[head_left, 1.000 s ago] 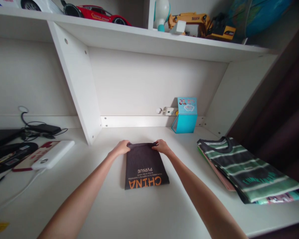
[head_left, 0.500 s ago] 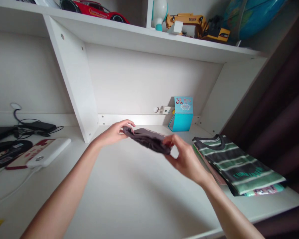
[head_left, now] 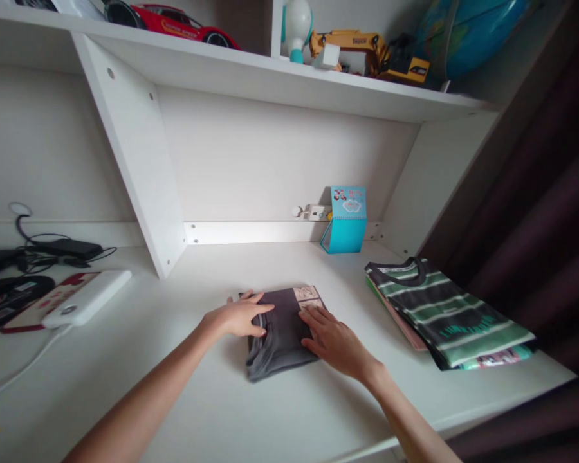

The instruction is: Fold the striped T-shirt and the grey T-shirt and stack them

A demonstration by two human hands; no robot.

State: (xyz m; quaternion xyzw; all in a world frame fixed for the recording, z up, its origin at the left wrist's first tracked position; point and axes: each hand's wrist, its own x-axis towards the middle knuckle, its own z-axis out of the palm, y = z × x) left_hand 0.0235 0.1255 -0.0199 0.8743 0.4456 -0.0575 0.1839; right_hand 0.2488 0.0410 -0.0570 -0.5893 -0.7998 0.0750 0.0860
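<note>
Both hands flat and open, left hand (head_left: 238,317) and right hand (head_left: 334,339) pressing folded shirt (head_left: 280,334), gripping nothing; looks soft, light, floppy, best lifted by opposite edges

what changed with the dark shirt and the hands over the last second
The folded dark grey shirt was lifted off the white desk, folded over once more and laid back down, now smaller, with its orange lettering hidden. The left hand and right hand, which pinched its far edge and then held it in the air, now press flat on top. The striped green shirt pile and the blue card box stayed put.
</note>
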